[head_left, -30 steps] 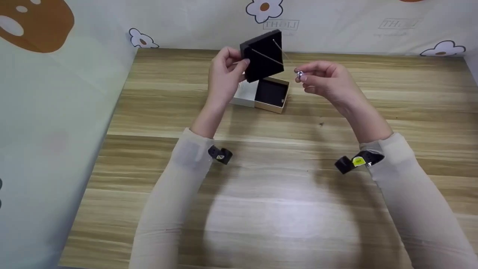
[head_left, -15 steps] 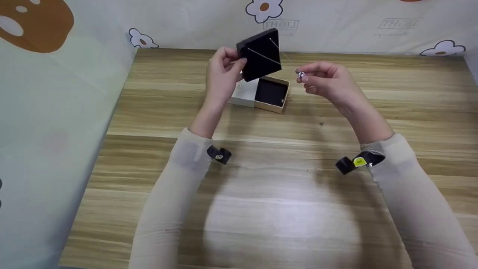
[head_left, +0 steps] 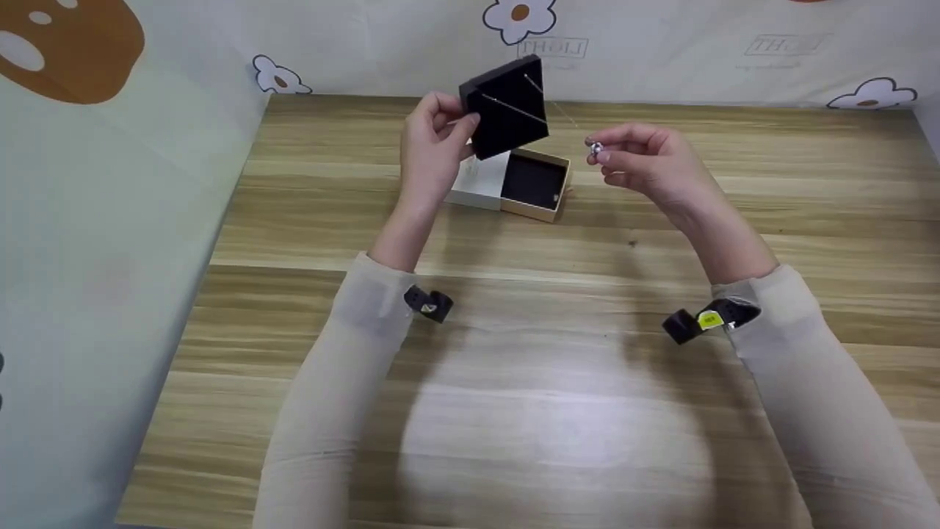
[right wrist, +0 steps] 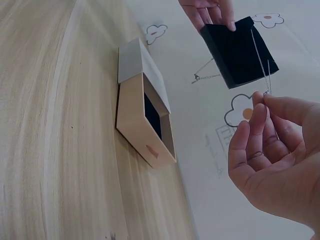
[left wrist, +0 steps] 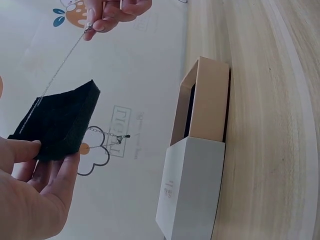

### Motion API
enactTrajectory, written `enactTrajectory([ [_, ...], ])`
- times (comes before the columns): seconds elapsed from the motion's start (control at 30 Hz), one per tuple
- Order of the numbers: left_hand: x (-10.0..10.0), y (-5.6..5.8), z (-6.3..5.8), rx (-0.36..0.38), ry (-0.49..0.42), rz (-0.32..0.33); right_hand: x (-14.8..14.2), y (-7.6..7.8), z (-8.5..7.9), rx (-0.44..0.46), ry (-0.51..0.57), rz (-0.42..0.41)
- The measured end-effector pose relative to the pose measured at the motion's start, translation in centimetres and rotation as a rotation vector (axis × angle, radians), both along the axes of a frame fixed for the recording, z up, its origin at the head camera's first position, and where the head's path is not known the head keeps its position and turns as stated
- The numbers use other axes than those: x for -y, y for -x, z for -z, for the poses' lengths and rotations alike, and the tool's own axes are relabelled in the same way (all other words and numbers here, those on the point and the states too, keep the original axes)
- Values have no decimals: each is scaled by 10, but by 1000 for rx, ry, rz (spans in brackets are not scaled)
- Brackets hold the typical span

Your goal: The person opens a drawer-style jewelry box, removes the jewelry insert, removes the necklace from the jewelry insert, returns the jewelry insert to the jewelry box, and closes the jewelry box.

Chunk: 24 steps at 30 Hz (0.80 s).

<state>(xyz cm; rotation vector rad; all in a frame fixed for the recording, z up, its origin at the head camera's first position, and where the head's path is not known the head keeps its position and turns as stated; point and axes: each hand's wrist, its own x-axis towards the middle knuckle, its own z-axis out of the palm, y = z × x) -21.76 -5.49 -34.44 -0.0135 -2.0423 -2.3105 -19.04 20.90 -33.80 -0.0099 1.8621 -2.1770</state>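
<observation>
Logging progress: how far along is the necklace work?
Done: the drawer stands partly out of its white sleeve. In hand: left hand holds the black pad; right hand pinches the silvery pendant. Likely remaining: freeing or fixing the chain, which crosses the pad, and closing the drawer.

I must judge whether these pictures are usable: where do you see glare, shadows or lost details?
Head: white glare on the table, dark shadows on both sides, shiny piece too small to make out; left wrist: print on the box unreadable; right wrist: black pad shows almost no surface detail.
</observation>
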Motion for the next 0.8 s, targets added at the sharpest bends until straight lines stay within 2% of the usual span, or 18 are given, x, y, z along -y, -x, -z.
enactTrajectory([
  [0.3,0,1,-1,38,-42,-11,-3,-1,1,-1,-11,10],
  [0.8,3,3,2,44,-61,-15,-8,-2,5,-1,16,-4],
])
